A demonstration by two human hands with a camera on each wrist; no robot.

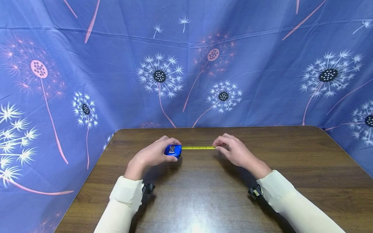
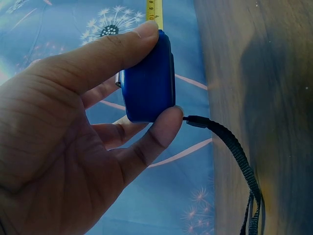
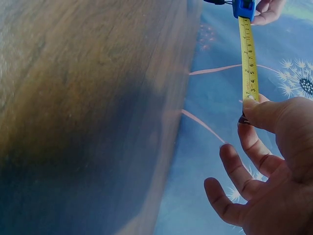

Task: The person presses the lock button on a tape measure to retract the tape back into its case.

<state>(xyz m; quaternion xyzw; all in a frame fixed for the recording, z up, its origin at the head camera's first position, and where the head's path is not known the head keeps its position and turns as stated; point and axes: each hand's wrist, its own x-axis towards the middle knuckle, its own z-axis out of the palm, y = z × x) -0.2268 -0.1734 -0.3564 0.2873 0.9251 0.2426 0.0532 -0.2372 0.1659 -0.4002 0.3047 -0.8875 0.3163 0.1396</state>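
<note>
My left hand [image 1: 154, 152] grips a blue tape measure [image 1: 173, 151] between thumb and fingers, over the far half of the table. From its case a short length of yellow tape blade [image 1: 198, 148] runs straight to the right. The thumb and index finger of my right hand [image 1: 234, 150] pinch the blade's free end, with the dark end hook [image 3: 243, 119] showing just past the thumb in the right wrist view. The other fingers of that hand are loosely bent. A black wrist strap [image 2: 239, 154] hangs from the case in the left wrist view.
A brown wood-grain table [image 1: 204, 181] lies under both hands, its far edge meeting a blue dandelion-print cloth [image 1: 186, 77]. Each wrist carries a small black camera, one at the left cuff [image 1: 148, 188] and one at the right cuff [image 1: 255, 191].
</note>
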